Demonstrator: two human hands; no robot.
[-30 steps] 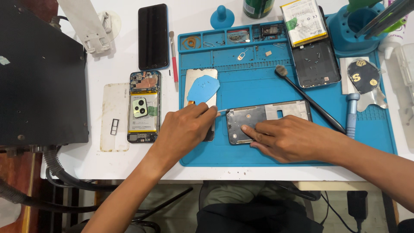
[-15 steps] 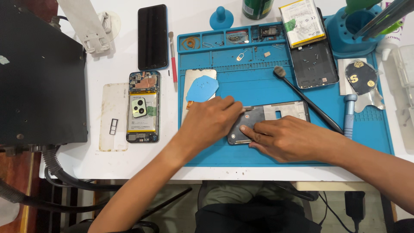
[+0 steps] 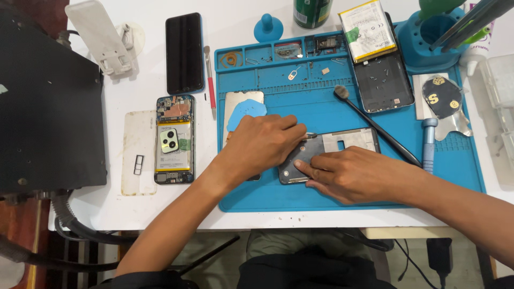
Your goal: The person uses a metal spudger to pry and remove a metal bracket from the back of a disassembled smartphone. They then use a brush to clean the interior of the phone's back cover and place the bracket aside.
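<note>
Your right hand [image 3: 356, 174] lies flat, fingers spread, pinning a dark phone frame [image 3: 326, 152] on the blue repair mat [image 3: 300, 101] so it cannot slide, while your left hand [image 3: 262, 144] grips a thin metal tool [image 3: 309, 136] at its edge.

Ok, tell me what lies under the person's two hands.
A dark phone frame on the blue mat, pinned by the right hand. The left hand hides the frame's left end.
</note>
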